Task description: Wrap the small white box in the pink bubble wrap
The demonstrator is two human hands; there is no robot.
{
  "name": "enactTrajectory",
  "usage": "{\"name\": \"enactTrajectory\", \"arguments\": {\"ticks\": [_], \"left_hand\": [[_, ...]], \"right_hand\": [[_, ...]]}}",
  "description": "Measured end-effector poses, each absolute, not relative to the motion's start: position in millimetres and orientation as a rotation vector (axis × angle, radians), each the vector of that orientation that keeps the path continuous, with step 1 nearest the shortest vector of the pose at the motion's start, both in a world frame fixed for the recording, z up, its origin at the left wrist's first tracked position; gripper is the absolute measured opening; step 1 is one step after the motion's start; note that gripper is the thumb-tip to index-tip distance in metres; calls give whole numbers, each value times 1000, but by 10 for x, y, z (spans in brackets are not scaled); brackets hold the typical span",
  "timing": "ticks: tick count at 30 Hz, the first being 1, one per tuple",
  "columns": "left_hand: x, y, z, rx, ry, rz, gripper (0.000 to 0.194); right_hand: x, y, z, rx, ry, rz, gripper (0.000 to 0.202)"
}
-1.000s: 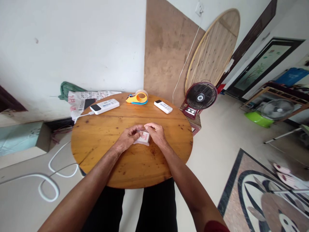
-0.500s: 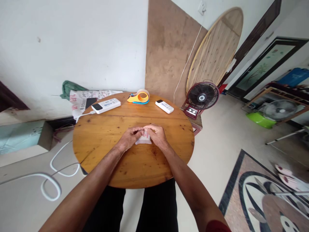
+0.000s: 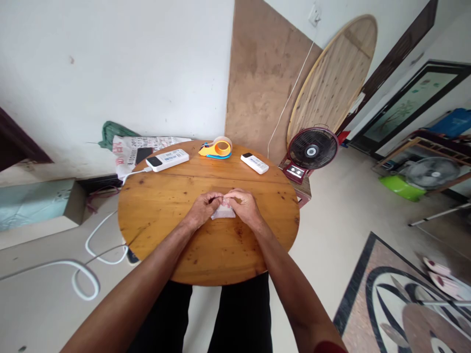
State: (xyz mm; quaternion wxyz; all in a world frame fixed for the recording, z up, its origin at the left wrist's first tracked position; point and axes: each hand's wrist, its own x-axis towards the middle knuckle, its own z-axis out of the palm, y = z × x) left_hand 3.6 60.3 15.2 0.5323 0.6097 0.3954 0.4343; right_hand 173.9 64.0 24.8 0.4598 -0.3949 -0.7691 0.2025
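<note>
A small whitish plastic packet (image 3: 223,212) with reddish print lies at the middle of the round wooden table (image 3: 213,260). My left hand (image 3: 204,208) pinches its far edge from the left, fingers closed. My right hand (image 3: 243,203) pinches the same edge from the right, its thumb and forefinger almost meeting the left fingertips. The fingers cover the upper part of the packet, and what is inside it cannot be made out.
A yellow tape dispenser (image 3: 217,148) stands at the table's far edge, between a white device with a cable (image 3: 168,160) and a smaller white device (image 3: 254,163). A printed sack (image 3: 127,154) lies behind. A fan (image 3: 312,149) stands right of the table.
The view has shifted slightly, so everything sits a little further right. Both hands keep their pinch on the packet, with the fingertips slightly further apart.
</note>
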Motion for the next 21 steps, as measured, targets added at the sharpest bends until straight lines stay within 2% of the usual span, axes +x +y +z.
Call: {"name": "enactTrajectory", "arguments": {"ticks": [10, 21], "left_hand": [[13, 572, 210, 1379, 998, 1025, 34], [19, 546, 251, 1240, 971, 1008, 45]], "right_hand": [[1736, 637, 255, -979, -1949, 395, 20], [1770, 637, 247, -964, -1971, 419, 13]]}}
